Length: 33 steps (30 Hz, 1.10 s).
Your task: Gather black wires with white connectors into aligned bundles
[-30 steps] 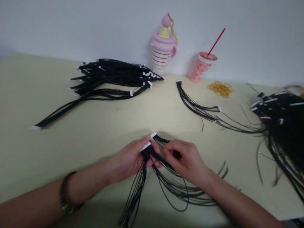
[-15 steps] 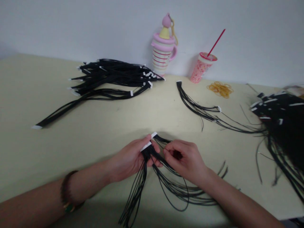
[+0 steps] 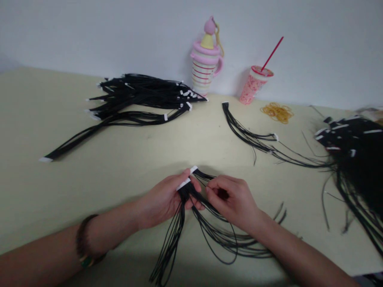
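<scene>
My left hand (image 3: 166,199) is closed around a bundle of thin black cords (image 3: 176,231) just below their white end tabs (image 3: 186,179), near the front middle of the table. The cords hang down toward me and loop off to the right. My right hand (image 3: 231,201) pinches some of these black cords right beside the left hand, fingers curled together. A bracelet sits on my left wrist (image 3: 85,247).
A large pile of black cords with white tabs (image 3: 140,97) lies back left. Another heap (image 3: 356,151) fills the right edge, with a loose strand (image 3: 254,137) between. A pink-lidded striped cup (image 3: 205,65), a pink cup with red straw (image 3: 255,83) and yellow rubber bands (image 3: 277,111) stand by the wall.
</scene>
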Motion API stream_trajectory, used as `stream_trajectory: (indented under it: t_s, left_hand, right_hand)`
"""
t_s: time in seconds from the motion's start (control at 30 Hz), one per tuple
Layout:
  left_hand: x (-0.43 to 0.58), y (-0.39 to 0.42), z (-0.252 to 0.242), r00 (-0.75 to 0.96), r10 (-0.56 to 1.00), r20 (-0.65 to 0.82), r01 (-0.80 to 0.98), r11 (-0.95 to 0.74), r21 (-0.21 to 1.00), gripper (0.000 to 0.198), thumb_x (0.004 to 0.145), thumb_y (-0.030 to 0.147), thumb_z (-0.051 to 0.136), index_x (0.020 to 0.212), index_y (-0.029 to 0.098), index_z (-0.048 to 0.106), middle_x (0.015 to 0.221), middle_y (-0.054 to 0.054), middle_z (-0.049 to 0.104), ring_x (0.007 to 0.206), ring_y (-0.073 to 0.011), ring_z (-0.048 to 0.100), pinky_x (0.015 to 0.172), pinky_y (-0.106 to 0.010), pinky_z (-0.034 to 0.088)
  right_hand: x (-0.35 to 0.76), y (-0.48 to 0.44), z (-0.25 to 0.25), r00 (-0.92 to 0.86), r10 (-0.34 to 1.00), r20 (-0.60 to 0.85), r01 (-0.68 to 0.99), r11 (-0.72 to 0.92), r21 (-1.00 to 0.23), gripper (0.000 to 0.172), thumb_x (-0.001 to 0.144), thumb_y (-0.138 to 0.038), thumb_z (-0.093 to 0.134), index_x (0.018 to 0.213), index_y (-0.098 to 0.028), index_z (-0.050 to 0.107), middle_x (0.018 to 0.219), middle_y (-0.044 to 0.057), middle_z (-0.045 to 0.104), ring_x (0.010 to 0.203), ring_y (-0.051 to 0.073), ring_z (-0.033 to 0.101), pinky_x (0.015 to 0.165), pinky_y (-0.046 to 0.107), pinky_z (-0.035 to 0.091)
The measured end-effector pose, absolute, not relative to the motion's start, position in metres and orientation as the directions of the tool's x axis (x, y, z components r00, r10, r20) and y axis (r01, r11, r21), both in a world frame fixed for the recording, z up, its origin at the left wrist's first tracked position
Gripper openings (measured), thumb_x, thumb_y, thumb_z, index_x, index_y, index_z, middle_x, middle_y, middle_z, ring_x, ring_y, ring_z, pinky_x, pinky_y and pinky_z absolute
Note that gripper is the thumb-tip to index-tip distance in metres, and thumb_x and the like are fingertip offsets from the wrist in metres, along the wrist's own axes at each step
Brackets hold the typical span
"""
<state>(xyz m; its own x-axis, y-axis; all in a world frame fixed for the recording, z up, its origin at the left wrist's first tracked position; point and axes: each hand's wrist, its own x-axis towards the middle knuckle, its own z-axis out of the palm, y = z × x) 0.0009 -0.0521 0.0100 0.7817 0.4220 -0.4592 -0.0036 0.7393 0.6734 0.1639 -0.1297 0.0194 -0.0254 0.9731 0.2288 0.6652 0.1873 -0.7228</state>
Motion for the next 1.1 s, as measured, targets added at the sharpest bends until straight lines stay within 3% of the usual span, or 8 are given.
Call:
stream_trajectory:
  t_s: [1.1]
  left_hand:
    - [0.0022,-0.0526,0.011,0.792,0.419,-0.444,-0.008,0.734,0.679,0.042,0.088,0.043,0.035,0.072,0.013,0.06,0.055,-0.004,0.061,0.055,-0.0114,0.06,0.05,-0.018,0.036]
  right_hand:
    - [0.1629,-0.1291,0.0197,-0.021,0.97,0.244,0.656,0.197,-0.729,0.011,0.073,-0.01,0.052,0.064,-0.013,0.058,0.056,-0.003,0.051,0.046,0.004,0.043,0.044,0.017,0.032]
